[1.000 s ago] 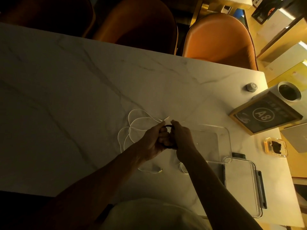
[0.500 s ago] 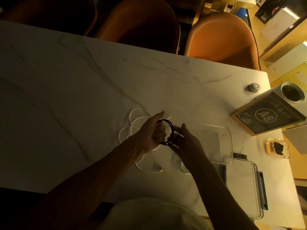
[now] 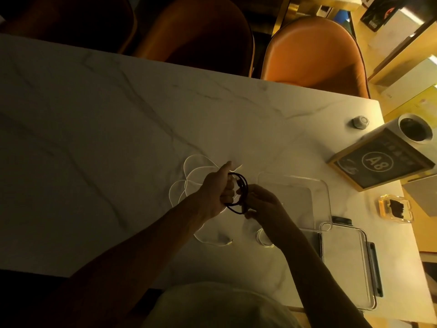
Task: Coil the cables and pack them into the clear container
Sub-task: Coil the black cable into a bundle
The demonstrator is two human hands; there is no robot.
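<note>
**Black cable held as a coil between two hands above a marble table**

Nearest the viewer, a pale garment [image 3: 220, 306] is seen at the bottom edge, with two bare forearms reaching forward from it. The left hand [image 3: 216, 192] is curled round one side of a coiled black cable [image 3: 238, 197], its thumb raised along the top. The right hand [image 3: 264, 205] is set just right of the left fingers, and the far side of the coil is pinched between its fingertips. The coil is held upright between the two hands, above the table [image 3: 94, 138].

Below and left of the fingers, a loose white cable [image 3: 189, 176] is spread in loops on the marble, one end lying near the left wrist. Just right of the right hand, a clear container [image 3: 324, 200] is seen open on the table, with its clear lid [image 3: 347, 268] lying nearer the viewer beside it.

Further right of the fingers, a small yellow-tinted case [image 3: 396, 208] with dark contents is seen, and beyond it a framed sign [image 3: 378, 159] marked A8, a white cylinder [image 3: 413, 129] and a small round knob [image 3: 360, 121]. Beyond the table's far edge, orange chairs [image 3: 314, 50] are drawn up
</note>
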